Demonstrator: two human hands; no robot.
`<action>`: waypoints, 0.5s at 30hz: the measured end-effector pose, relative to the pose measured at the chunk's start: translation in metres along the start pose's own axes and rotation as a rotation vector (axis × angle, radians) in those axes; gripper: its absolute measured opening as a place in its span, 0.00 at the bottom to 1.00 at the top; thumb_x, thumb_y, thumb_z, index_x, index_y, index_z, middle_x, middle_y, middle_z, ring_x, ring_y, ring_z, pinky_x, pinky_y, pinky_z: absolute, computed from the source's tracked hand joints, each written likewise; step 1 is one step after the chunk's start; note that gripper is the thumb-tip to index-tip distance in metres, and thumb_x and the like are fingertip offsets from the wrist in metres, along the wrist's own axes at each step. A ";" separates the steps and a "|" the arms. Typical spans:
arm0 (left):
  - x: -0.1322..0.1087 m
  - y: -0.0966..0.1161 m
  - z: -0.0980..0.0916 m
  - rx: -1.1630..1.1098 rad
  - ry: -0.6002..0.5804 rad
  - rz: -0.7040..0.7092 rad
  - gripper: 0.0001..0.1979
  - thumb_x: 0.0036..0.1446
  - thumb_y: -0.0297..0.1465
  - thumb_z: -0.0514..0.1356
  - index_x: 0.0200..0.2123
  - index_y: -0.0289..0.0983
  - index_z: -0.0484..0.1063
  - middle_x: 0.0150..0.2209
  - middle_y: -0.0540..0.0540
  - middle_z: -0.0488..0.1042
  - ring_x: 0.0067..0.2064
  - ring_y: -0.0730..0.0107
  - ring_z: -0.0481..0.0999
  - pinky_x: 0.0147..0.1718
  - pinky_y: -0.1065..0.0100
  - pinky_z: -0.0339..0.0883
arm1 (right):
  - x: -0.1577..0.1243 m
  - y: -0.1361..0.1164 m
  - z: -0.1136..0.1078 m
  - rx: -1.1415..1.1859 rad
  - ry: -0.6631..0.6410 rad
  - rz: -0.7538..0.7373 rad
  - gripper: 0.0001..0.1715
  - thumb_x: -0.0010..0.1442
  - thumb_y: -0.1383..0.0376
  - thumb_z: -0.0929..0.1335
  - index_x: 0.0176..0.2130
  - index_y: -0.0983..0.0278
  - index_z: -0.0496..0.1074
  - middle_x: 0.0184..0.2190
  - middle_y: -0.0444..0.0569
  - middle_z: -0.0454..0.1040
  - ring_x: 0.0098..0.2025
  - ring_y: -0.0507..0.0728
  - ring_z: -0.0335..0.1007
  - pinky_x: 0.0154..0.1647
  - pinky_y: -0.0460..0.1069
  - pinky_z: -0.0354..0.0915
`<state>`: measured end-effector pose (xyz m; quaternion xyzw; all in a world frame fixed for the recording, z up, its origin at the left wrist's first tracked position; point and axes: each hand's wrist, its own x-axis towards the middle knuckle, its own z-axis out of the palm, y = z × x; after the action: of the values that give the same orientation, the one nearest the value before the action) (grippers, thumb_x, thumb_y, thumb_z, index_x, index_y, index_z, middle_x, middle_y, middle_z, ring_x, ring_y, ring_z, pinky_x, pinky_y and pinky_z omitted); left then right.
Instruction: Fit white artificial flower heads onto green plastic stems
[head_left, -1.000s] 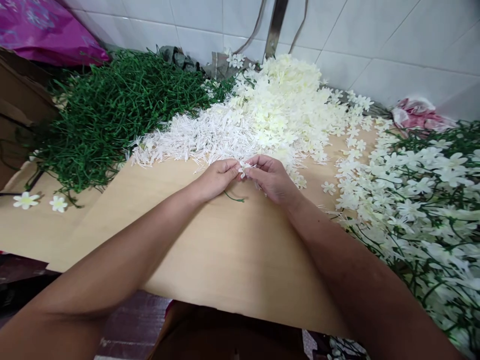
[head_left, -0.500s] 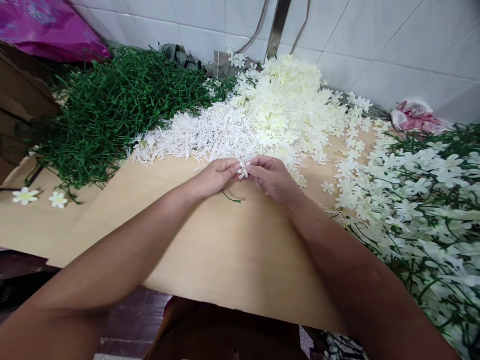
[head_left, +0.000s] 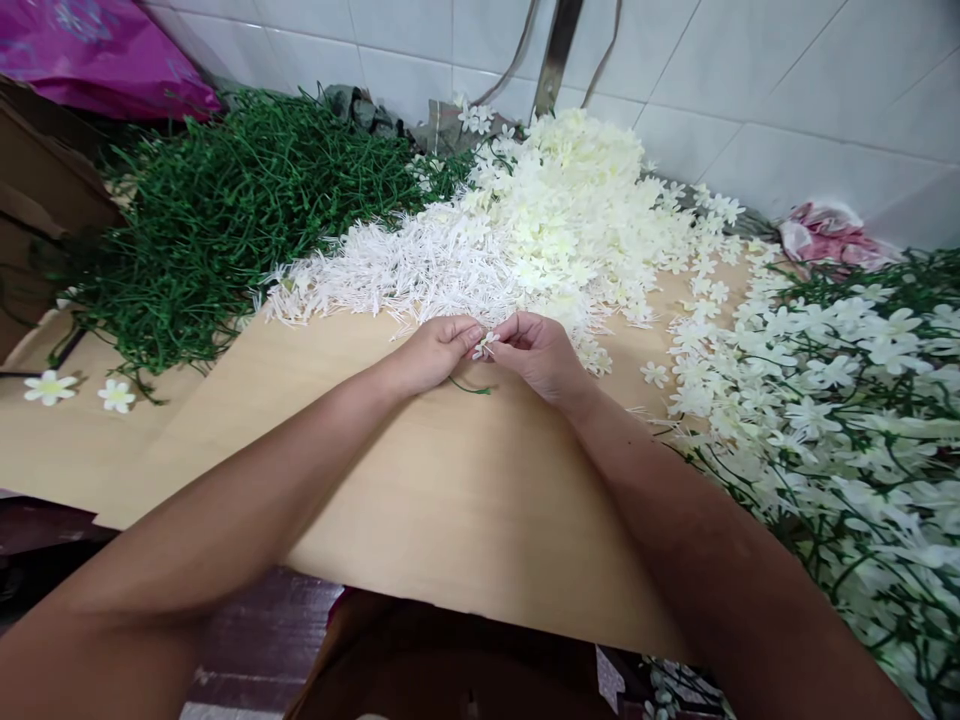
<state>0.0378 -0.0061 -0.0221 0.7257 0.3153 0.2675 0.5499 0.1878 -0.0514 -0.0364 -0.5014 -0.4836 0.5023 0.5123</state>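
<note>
My left hand [head_left: 439, 352] and my right hand [head_left: 541, 358] meet over the middle of the cardboard sheet, fingertips pinched together. Between them is a small white artificial flower [head_left: 486, 345], partly covered by the fingers. A thin green plastic stem [head_left: 471, 388] sticks out below my left hand, which appears to grip it. My right thumb and forefinger pinch at the flower's petals. Just behind the hands lies a heap of thin white stamen pieces [head_left: 405, 265], with a mound of loose cream petals [head_left: 577, 200] beside it.
Green stems [head_left: 255, 210] are piled at the back left beside a cardboard box [head_left: 45, 190] and a magenta bag [head_left: 97, 60]. Stemmed white flowers [head_left: 840, 400] heap up on the right. Two loose blossoms [head_left: 50, 387] lie at the left. A tiled wall [head_left: 750, 90] stands behind.
The flower between my fingers has tilted, showing less of its face. The green stem's free end has swung slightly up and to the right. Both hands stay in nearly the same place.
</note>
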 end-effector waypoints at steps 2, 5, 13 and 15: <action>-0.001 0.001 0.000 0.020 -0.004 -0.003 0.17 0.55 0.37 0.55 0.17 0.38 0.57 0.18 0.54 0.54 0.23 0.77 0.54 0.27 0.71 0.54 | -0.001 0.001 0.001 -0.028 0.009 -0.017 0.14 0.41 0.63 0.75 0.24 0.64 0.67 0.21 0.41 0.71 0.25 0.49 0.68 0.31 0.48 0.64; -0.002 0.001 -0.001 0.063 -0.028 -0.003 0.16 0.55 0.33 0.53 0.17 0.38 0.55 0.18 0.55 0.53 0.23 0.77 0.53 0.26 0.71 0.52 | -0.002 0.001 0.001 -0.043 0.008 -0.015 0.12 0.41 0.63 0.74 0.23 0.64 0.67 0.20 0.41 0.70 0.24 0.49 0.65 0.29 0.47 0.62; -0.002 -0.003 0.002 0.232 -0.046 -0.057 0.13 0.57 0.32 0.49 0.21 0.37 0.58 0.20 0.54 0.56 0.24 0.76 0.56 0.25 0.72 0.51 | 0.002 -0.001 0.002 -0.132 0.037 0.045 0.09 0.40 0.66 0.71 0.21 0.65 0.66 0.17 0.38 0.64 0.21 0.46 0.57 0.23 0.44 0.53; -0.001 0.000 0.002 0.222 -0.017 -0.077 0.14 0.58 0.33 0.49 0.21 0.37 0.57 0.20 0.54 0.56 0.24 0.77 0.56 0.25 0.73 0.51 | 0.002 -0.004 0.001 -0.139 0.029 0.049 0.09 0.41 0.66 0.71 0.22 0.64 0.65 0.17 0.38 0.65 0.21 0.45 0.57 0.23 0.44 0.53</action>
<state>0.0383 -0.0082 -0.0230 0.7718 0.3660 0.2036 0.4785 0.1871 -0.0492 -0.0321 -0.5546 -0.4972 0.4727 0.4709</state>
